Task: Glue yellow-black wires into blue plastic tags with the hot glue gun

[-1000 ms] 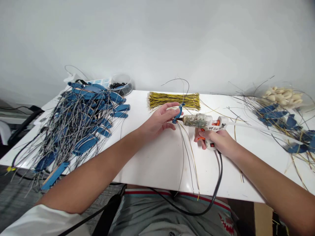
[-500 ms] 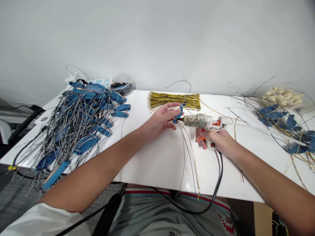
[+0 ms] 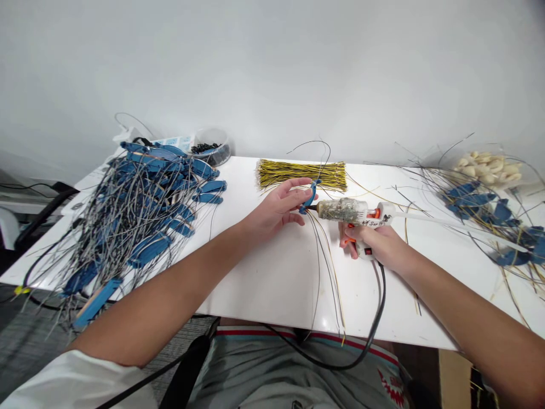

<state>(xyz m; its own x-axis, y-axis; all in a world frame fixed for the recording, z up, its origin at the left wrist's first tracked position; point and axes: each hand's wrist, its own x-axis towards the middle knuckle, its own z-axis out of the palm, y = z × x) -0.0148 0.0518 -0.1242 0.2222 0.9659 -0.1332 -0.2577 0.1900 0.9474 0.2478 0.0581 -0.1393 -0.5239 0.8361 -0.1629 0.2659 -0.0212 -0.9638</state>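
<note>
Blue piece, held between left fingers

Blue piece apparently part-hidden by left hand

Smooth, glossy white tabletop, matt blue plastic-looking piece, rough-barrelled plastic glue gun, matt cloth shorts

Left fingers pinched, right fingers curled
</note>
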